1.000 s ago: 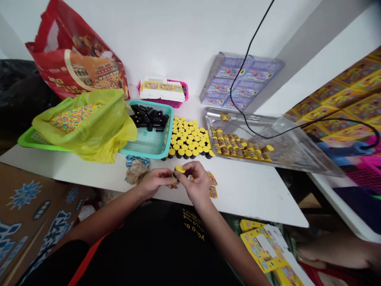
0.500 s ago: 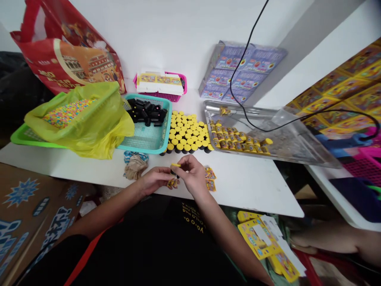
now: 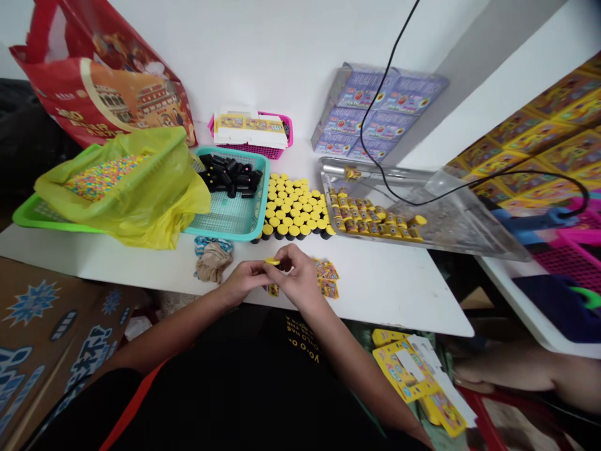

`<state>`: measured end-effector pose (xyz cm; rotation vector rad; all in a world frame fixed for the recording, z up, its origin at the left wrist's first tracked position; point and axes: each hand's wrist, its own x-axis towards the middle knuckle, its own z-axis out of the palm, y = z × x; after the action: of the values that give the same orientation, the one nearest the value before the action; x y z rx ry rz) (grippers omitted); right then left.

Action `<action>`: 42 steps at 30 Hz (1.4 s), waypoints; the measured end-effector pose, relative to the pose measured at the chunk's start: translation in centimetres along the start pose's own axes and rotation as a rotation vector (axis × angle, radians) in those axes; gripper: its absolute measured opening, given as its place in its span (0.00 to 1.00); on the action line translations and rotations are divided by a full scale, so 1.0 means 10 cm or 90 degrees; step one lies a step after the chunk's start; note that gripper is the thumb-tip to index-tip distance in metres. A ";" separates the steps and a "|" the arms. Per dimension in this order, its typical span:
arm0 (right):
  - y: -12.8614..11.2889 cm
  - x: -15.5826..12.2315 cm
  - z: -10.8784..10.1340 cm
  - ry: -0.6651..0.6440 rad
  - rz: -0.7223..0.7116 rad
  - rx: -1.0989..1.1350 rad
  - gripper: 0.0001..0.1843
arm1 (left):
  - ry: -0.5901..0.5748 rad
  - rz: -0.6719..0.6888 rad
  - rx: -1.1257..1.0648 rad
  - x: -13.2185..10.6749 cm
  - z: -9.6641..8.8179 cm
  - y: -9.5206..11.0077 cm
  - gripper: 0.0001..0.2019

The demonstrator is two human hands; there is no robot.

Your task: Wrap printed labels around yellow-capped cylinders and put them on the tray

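A small black canister with a yellow lid [image 3: 272, 261] is pinched between my two hands above the front of the table. My left hand [image 3: 241, 280] grips it from the left, fingers closed. From the other side my right hand [image 3: 299, 277] closes thumb and fingers on it, hiding most of its body. Colourful printed labels [image 3: 328, 279] lie on the table just right of my right hand, and another label [image 3: 273, 290] shows beneath the hands. Beyond them stand many yellow-lidded black canisters [image 3: 295, 203] in a tight group.
A teal basket [image 3: 225, 227] holds black canisters, left of the group. Labelled canisters lie in a metal tray [image 3: 451, 235] on the right, crossed by a black cable [image 3: 375, 106]. A yellow bag of colourful beads [image 3: 106, 178] and a crumpled cloth [image 3: 213, 262] are leftward. Another person's arm [image 3: 507, 369] shows right.
Both hands stay on the canister, which has tilted or turned slightly, and less of its black side shows. More of the labels on the right is visible. The whole view has shifted a little.
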<state>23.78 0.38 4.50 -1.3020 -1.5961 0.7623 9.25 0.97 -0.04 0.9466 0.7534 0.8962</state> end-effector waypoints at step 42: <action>0.35 -0.07 -0.18 -0.146 -0.147 -0.178 0.18 | -0.102 -0.110 -0.123 0.13 -0.15 -0.14 0.27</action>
<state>26.89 0.40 1.93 -1.2267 -2.0550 0.5754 8.97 2.24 -2.07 0.7600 0.5904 0.7185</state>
